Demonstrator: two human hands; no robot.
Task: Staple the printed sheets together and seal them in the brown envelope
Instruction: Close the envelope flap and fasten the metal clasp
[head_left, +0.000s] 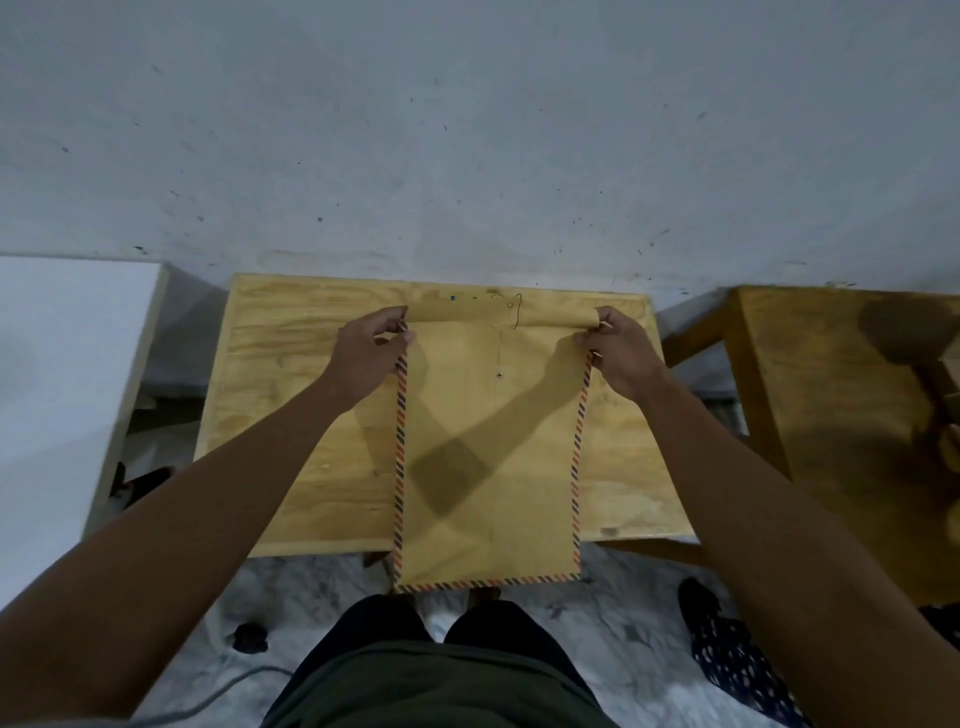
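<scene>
Left hand (366, 351) and right hand (621, 348) pinching brown envelope (488, 441) flap corners, over wooden table (291, 415)

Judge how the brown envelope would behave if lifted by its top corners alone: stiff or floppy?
Probably floppy: the brown envelope is thin paper, and its flap curls over between the left hand and right hand. Likely light, since fingertip pinches hold it. Its lower end overhangs the wooden table without visibly drooping, so some stiffness.

The brown envelope (488, 447) covers the middle of the plywood table (270, 415) and overhangs its near edge, with the left hand (366, 353) and right hand (621, 353) pinching its far corners. Bare plywood lies open on either side of it. The wall (467, 156) closes off the far edge; a white board (62, 389) and a second wooden table (841, 415) flank the sides across narrow gaps.
</scene>
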